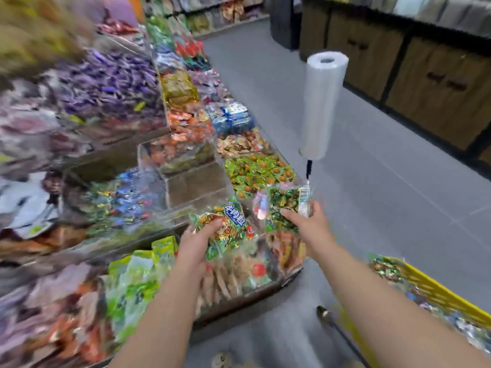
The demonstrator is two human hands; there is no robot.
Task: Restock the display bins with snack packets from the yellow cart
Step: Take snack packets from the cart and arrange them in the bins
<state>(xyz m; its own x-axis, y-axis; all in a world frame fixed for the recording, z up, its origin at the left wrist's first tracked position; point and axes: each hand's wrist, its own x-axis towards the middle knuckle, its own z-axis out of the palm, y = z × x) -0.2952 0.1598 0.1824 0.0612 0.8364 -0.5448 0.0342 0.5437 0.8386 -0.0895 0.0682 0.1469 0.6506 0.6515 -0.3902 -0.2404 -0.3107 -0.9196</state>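
Note:
My left hand (198,241) grips a green snack packet (225,229) full of gold-wrapped sweets, held over the front display bins. My right hand (308,221) holds a second green packet (281,205) by its clear sealed end, a little higher and to the right. Both packets hover above a bin of orange and brown packets (265,264). Just behind them lies a bin of green sweets (255,168) and an empty clear bin (194,181). The yellow cart (435,290) stands at the lower right with more wrapped sweets inside.
Tiered display bins of mixed snacks run along the left, blurred by motion. A roll of clear plastic bags (322,102) stands on a black post at the display's corner. Grey floor aisle lies to the right, with wooden shelving units (438,88) beyond. Light green packets (138,277) fill a near bin.

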